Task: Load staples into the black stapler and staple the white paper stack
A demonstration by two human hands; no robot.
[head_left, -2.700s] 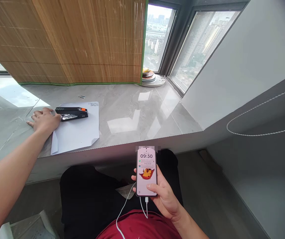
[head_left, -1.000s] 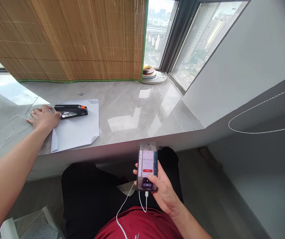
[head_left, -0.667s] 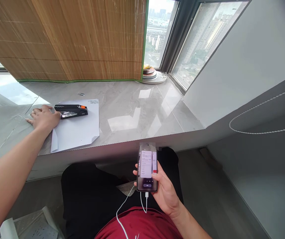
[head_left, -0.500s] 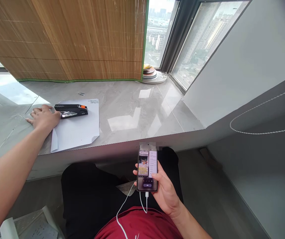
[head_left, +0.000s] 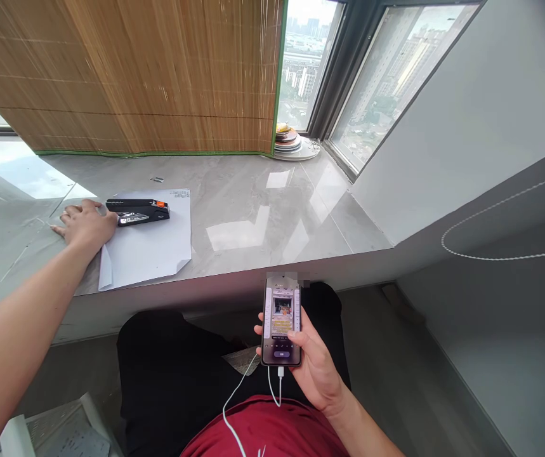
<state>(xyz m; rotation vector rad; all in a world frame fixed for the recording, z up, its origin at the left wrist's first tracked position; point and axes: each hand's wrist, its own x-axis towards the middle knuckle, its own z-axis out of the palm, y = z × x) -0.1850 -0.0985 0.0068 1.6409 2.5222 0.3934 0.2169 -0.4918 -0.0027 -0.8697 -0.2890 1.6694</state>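
My right hand [head_left: 317,362] is wrapped round a smartphone [head_left: 282,327] above my lap, its thumb on the lit screen. A white charging cable [head_left: 280,373] is plugged into the phone's lower end. On the ledge to the left, my left hand [head_left: 86,225] lies flat with its fingers spread, at the left edge of some white paper sheets [head_left: 153,251]. Beside its thumb a black stapler [head_left: 143,211] with an orange mark lies on the paper. The sheets' lower corners curl up.
The grey tiled window ledge [head_left: 234,184] runs across in front of me. A stack of plates [head_left: 295,146] stands in the window corner beside a bamboo blind [head_left: 158,76]. Small staples [head_left: 157,179] lie behind the paper. A bead chain [head_left: 491,258] hangs at right.
On the phone's screen the cards have slid to the right, bringing the picture card to the middle. Both hands, the stapler and the paper stay about where they were.
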